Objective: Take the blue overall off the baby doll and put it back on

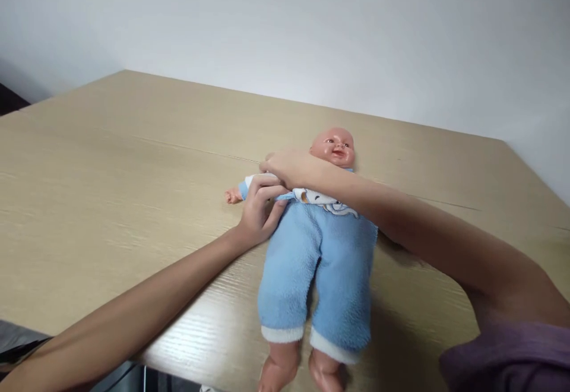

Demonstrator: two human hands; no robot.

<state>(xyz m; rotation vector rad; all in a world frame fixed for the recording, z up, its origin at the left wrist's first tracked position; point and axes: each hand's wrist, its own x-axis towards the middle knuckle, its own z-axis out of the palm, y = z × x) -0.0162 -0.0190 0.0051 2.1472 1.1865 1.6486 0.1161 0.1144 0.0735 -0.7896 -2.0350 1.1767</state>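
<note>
A baby doll (318, 249) in a fluffy blue suit lies on its back on the wooden table (116, 160), head away from me, bare feet over the near edge. My left hand (259, 208) is closed on the doll's blue and white sleeve by its outstretched arm. My right hand (285, 166) reaches across the doll's chest to the same shoulder, fingers curled on the cloth there. A white printed bib or shirt front shows under my right forearm.
A plain white wall (312, 29) rises behind the table. The table's near edge runs below the doll's feet, and dark floor shows under it at the lower left.
</note>
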